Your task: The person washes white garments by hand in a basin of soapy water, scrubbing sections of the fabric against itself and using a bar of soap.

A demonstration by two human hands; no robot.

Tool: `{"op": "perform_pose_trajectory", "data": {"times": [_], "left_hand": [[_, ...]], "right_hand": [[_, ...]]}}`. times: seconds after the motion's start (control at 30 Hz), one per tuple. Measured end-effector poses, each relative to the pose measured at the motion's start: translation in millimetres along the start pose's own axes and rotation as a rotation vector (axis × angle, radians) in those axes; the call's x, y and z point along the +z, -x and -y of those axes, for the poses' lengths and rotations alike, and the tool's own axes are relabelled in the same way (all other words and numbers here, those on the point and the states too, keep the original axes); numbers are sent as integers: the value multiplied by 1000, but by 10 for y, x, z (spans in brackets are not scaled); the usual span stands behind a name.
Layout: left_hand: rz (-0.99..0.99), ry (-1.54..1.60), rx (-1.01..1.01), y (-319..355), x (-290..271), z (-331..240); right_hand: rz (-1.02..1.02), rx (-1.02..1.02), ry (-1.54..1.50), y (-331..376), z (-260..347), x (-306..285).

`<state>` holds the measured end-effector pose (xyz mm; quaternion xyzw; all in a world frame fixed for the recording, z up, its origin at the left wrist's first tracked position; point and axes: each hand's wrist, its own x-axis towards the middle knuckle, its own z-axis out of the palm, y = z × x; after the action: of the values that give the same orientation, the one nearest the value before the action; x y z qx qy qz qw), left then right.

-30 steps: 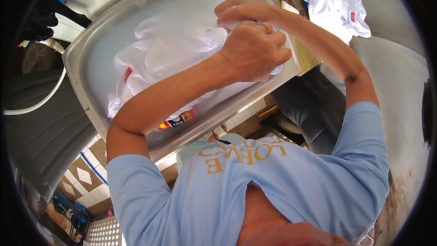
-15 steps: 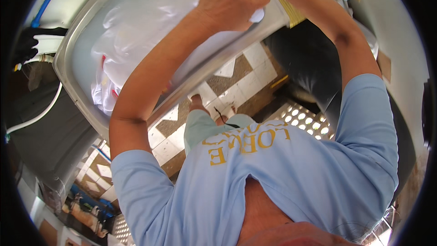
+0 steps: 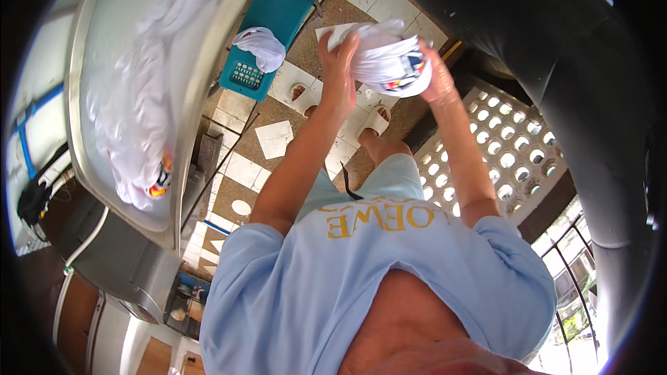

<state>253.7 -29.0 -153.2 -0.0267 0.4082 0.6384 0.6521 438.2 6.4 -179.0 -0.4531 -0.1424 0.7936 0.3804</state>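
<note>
A bundled white garment [image 3: 381,52] with a dark, red and yellow print hangs in the air above the tiled floor. My left hand [image 3: 339,75] grips its left side, and my right hand [image 3: 438,78] presses in from the right. Several of my fingers are hidden behind the cloth. To the left, apart from both hands, a metal tub [image 3: 182,198] holds cloudy water. More white clothes [image 3: 135,107] lie soaking in it, one showing a red and yellow print.
Below and left of the bundle, a teal plastic basket [image 3: 243,78] has a white cloth [image 3: 262,48] at its edge. A dark covered bulk [image 3: 590,153] rises along the right. Perforated block panelling [image 3: 497,142] stands beside my right forearm. A white hose [image 3: 87,239] curves at far left.
Both hands have moved from over the tub to the right, carrying the white garment over the floor. The view has turned with them, so the tub now sits further left.
</note>
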Motion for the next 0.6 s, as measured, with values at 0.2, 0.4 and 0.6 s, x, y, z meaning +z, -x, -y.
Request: {"op": "perform_pose_trajectory", "data": {"times": [0.2,0.4,0.6], "left_hand": [[-297,-181,54,-392,-963,843],[-301,-559,384,-1437,-1744,-61],[-503,-1167,456,-2512,-2410,-575]], "right_hand": [[-169,54,-19,-560,-1235,-219],[5,-63,272,-886,-1605,-31],[-123,35,334,-778,-1748,-838]]}}
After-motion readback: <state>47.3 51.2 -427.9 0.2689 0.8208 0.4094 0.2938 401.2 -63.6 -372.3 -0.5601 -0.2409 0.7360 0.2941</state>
